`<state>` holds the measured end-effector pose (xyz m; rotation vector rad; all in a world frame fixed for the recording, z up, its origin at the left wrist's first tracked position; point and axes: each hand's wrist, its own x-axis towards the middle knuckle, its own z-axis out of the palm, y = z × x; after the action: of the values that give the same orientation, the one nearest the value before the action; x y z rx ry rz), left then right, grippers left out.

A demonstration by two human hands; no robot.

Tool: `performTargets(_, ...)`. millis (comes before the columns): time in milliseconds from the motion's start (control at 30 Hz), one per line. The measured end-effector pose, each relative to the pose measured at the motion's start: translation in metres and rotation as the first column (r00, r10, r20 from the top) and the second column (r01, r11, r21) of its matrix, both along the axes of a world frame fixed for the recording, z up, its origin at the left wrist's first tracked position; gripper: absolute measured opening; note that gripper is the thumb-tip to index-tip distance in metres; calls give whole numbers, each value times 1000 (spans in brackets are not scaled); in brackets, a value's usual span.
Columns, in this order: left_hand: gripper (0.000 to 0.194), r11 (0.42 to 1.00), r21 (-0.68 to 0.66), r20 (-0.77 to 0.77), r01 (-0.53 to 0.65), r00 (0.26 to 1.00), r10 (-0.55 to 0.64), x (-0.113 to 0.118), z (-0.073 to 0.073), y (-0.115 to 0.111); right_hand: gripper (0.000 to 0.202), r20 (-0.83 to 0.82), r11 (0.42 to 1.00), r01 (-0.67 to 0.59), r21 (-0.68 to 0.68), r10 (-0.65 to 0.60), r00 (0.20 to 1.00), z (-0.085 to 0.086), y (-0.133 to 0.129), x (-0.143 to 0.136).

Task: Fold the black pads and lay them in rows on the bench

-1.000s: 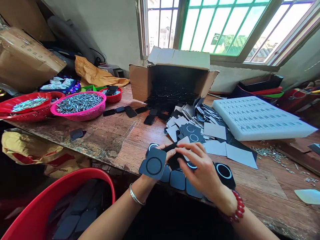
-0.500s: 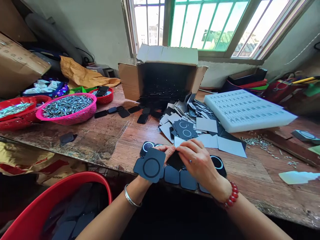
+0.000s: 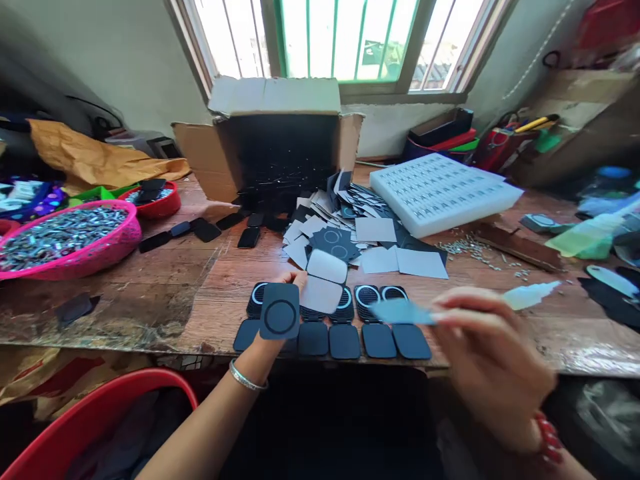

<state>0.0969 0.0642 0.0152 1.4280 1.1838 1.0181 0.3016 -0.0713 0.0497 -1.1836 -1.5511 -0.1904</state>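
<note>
My left hand (image 3: 293,280) is closed on a dark square card with a ring (image 3: 280,315), which covers most of its fingers. From the same hand a two-part piece with a pale underside (image 3: 323,287) sticks out to the right. Off to the right, my right hand (image 3: 493,353), blurred by motion, pinches a thin blue-grey sheet (image 3: 403,312). Beneath both hands, several unfolded black pads with white rings (image 3: 367,295) stand in a row, their plain dark halves (image 3: 345,341) along the table's front edge.
Loose dark and white cards (image 3: 375,230) spill in front of an open cardboard box (image 3: 205,160). A white foam tray (image 3: 445,193) lies behind small metal bits. At left are a pink basket of metal parts (image 3: 65,233) and a red tub (image 3: 165,380) below the table.
My right hand has moved away to the right, now pinching a thin sheet. The piece by my left hand shows its pale side. The view has swung right.
</note>
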Motion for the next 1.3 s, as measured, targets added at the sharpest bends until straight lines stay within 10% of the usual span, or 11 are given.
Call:
performTargets(133, 22, 930, 10, -89, 369, 926, -366, 37, 8, -36, 53, -52, 971, -18, -239, 6, 999, 0, -24, 36)
performTargets(300, 16, 694, 20, -149, 720, 689, -710, 76, 2, -81, 69, -59, 760, -116, -640, 102, 993, -22, -72, 58)
performTargets(433, 29, 750, -2, -87, 661, 747, -659, 69, -7, -77, 68, -9, 627, 31, -779, -60, 998, -49, -130, 85)
performTargets(600, 31, 879, 4, -84, 477, 876, -475, 34, -9, -56, 66, 276, 429, 291, -855, -98, 956, -124, -218, 130)
performTargets(700, 35, 909, -16, -66, 416, 907, -416, 19, -13, -50, 63, 411, 430, 419, -800, -117, 904, -162, -247, 147)
performTargets(1033, 39, 949, -36, -25, 312, 949, -313, 0, -25, -53, 54, 138, 365, 308, -879, -424, 895, -152, -204, 160)
performTargets(1200, 32, 924, 60, -157, 378, 918, -366, 18, -23, -64, 35, 9, 162, 127, -979, -582, 813, -191, -225, 158)
performTargets(1300, 29, 813, 174, -336, 556, 809, -482, 59, -23, -75, 17, -21, 33, 1, -999, -649, 761, -229, -246, 146)
